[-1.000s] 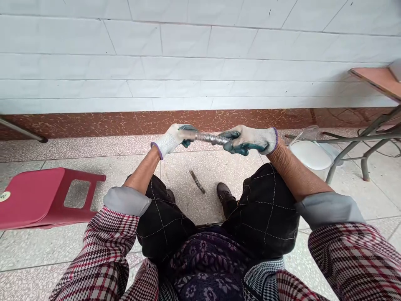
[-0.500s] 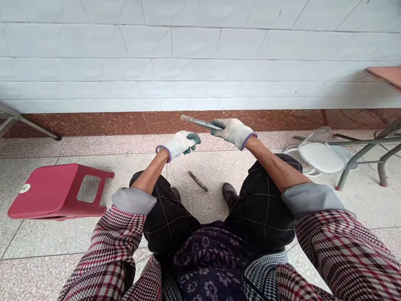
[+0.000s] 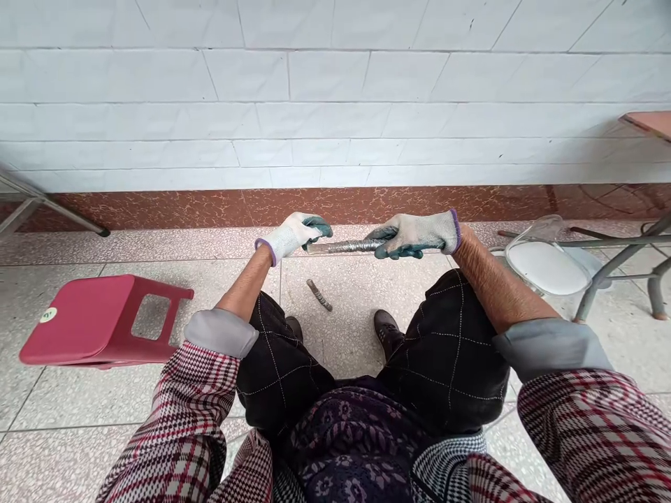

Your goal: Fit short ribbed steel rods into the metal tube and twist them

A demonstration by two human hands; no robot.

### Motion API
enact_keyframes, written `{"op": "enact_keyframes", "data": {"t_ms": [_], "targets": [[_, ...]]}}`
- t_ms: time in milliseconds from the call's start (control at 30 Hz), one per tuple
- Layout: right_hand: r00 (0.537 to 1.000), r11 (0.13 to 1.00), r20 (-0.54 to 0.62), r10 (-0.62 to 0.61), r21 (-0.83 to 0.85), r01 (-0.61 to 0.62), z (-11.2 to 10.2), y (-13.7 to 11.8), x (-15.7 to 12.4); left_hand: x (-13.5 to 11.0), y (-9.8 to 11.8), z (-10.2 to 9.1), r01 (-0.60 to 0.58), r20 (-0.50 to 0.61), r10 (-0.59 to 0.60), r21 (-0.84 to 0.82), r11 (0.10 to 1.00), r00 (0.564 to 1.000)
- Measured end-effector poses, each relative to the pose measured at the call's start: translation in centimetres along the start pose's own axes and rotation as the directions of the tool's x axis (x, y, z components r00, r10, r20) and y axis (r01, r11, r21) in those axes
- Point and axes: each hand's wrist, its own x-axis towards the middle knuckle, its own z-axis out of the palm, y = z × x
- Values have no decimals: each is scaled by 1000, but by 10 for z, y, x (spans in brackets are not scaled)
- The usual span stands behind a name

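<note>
A slim silvery rod [image 3: 352,246] with a ridged, wire-wrapped look and a plainer, paler left end is held level before me. My right hand [image 3: 412,235], in a white glove with a dark green palm and purple cuff, is closed around its right end. At the other end my left hand [image 3: 298,232], gloved alike, hovers with its fingers curved and apart, close over the tip. Whether it touches the rod is hard to make out. On the floor between my feet lies a short, slightly bent piece [image 3: 319,295] with a similar ridged surface.
To the left is a red plastic stool [image 3: 78,318], with a metal leg [image 3: 73,213] behind it. On the right are a white-seated chair [image 3: 548,267] and a table with metal legs [image 3: 611,269]. A white tiled wall [image 3: 325,77] with a reddish-brown base stands ahead.
My right hand has lowered and turned the rod from a slant to nearly level. The rod's left end is now beside my left hand, which has moved slightly left.
</note>
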Motion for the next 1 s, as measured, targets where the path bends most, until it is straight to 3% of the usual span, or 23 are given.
{"op": "enact_keyframes", "data": {"t_ms": [67, 167, 267, 333, 433, 500, 600, 700, 867, 933, 1000], "targets": [[997, 1000, 72, 25, 11, -26, -1, -3, -6, 1, 2, 0, 0, 17, 1, -30, 1000, 1000], [997, 988, 43, -71, 139, 65, 3, -8, -11, 2, 8, 4, 11, 60, -6, -80, 997, 998], [977, 946, -151, -150, 265, 187, 8, -14, -13, 2, 16, 16, 28, 109, -19, -89, 996, 994], [937, 934, -325, -131, 277, 227, 9, -18, -12, 3, 21, 25, 23, 118, -13, -81, 996, 993], [862, 971, -499, -92, 149, 189, 5, -15, -7, 4, 27, 33, 8, 96, -2, -68, 998, 995], [824, 992, -553, -125, -52, 116, 2, -6, -2, 5, 29, 34, 0, 84, 5, -52, 999, 996], [794, 934, -578, -187, -354, -38, 1, 8, 3, 6, 29, 37, -1, 97, 3, -18, 1000, 995], [800, 858, -573, -180, -489, -157, 3, 15, 3, 6, 29, 44, 7, 118, -9, 18, 1000, 993], [815, 798, -560, -148, -555, -236, 2, 22, -2, 9, 30, 43, 18, 88, -24, 59, 998, 996], [858, 876, -509, -76, -444, -186, -1, 30, -7, 9, 29, 35, 33, 48, -37, 74, 997, 998], [926, 968, -376, -26, -242, -72, -5, 37, -16, 9, 28, 27, 59, 5, -60, 97, 994, 998]]}}
